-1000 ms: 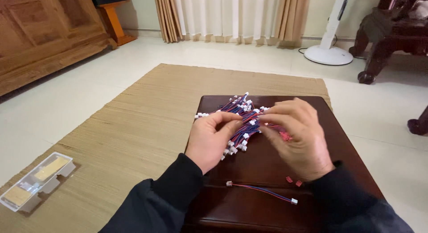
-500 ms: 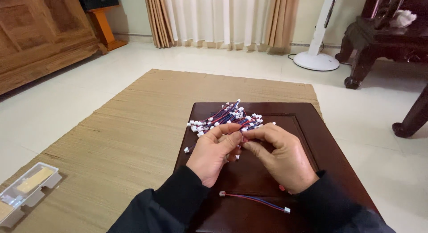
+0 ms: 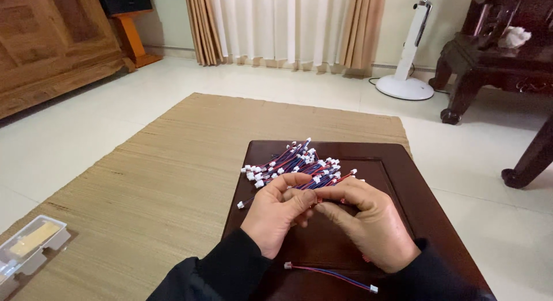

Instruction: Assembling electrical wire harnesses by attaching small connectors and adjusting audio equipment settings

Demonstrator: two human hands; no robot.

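A thin red-and-blue wire lead [image 3: 315,192] is pinched between the left hand [image 3: 275,214] and right hand [image 3: 368,223], fingers closed, just before the wire pile [image 3: 294,165]; light, limp (best gripped by its white connectors).

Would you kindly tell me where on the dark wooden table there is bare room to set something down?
The dark wooden table is bare along its right side, between the pile of wire leads and the right edge. A smaller bare patch lies near the left edge, below the pile. The middle is crowded by the left hand and right hand; a single wire lead lies at the near edge.
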